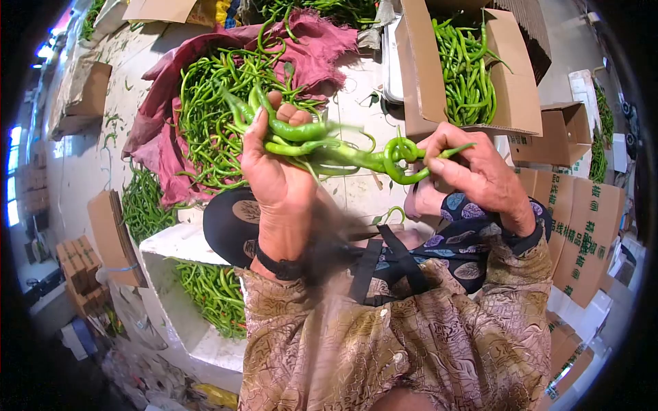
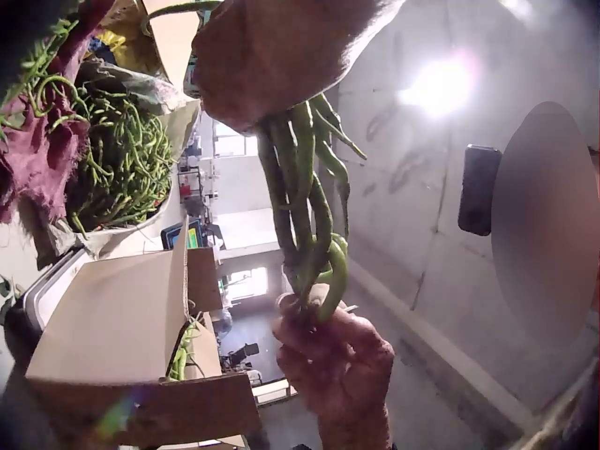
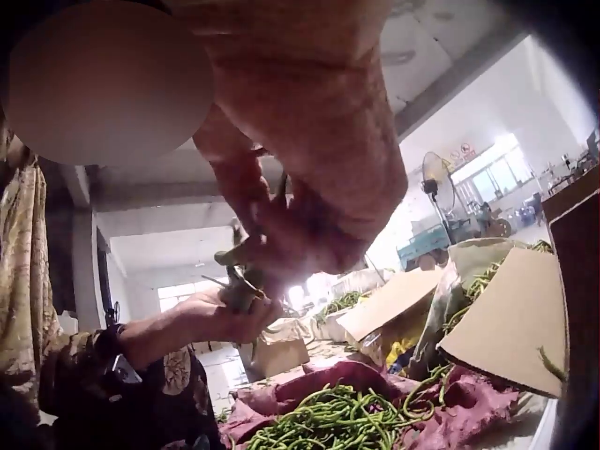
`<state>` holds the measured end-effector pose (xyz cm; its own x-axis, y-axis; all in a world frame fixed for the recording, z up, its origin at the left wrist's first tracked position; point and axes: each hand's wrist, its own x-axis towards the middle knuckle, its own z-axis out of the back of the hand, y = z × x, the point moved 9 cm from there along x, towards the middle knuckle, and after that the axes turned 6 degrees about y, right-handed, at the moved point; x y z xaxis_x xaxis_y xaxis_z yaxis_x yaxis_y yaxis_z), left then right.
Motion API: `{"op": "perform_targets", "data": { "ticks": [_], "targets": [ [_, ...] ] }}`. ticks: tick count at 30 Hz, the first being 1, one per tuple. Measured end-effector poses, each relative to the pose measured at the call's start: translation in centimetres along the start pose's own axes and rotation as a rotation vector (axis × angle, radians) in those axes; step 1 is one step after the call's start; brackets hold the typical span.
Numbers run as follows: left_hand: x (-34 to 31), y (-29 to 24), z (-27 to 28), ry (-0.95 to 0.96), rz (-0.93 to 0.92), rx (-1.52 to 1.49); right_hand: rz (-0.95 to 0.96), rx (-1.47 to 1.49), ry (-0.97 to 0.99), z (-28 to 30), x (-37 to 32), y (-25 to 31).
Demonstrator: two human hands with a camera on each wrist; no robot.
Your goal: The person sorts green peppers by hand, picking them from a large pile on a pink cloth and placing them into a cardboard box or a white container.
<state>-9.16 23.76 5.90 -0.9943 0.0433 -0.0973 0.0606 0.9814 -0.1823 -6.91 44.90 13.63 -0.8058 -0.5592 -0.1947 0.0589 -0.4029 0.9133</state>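
My left hand [image 1: 277, 168] holds a small bunch of long green chili peppers [image 1: 301, 131] in front of my body, thumb on the near side. The bunch stretches across toward my right hand [image 1: 480, 168], whose thumb and fingers pinch a curled pepper [image 1: 396, 177] at the far end. In the left wrist view several peppers [image 2: 302, 178] run side by side between the two hands. Most of the bunch is hidden behind the right hand [image 3: 309, 159] in the right wrist view.
A heap of green peppers [image 1: 212, 103] lies on pinkish-red cloth [image 1: 147, 133] ahead. At front right stands a cardboard box [image 1: 421, 68] of peppers. A white foam box [image 1: 161, 288] with more peppers is at my left. Printed cardboard [image 1: 579, 233] lies at right.
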Motion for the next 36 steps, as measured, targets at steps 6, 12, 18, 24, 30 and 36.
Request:
{"op": "perform_targets", "data": {
  "ticks": [6,12,18,24,30,36],
  "targets": [
    [0.3,0.3,0.8,-0.011,0.088,-0.094,-0.094,0.530,-0.283,4.8,-1.1,-0.4],
    [0.1,2.6,0.9,-0.022,0.188,0.012,-0.282,0.203,-0.196,6.3,-0.1,-3.4],
    [-0.2,4.8,1.0,0.044,0.306,0.004,-0.322,0.570,0.478,-8.3,3.4,-5.5],
    [-0.7,4.6,1.0,-0.061,0.233,0.135,-0.157,0.618,0.410,-9.8,3.3,-3.1],
    [-0.8,4.2,1.0,-0.075,0.242,0.183,0.027,0.241,0.308,-9.5,3.1,-2.5],
    [-0.3,4.2,0.6,-0.028,0.164,0.120,-0.017,0.587,0.258,-10.8,3.5,-1.8]
  ]
}}
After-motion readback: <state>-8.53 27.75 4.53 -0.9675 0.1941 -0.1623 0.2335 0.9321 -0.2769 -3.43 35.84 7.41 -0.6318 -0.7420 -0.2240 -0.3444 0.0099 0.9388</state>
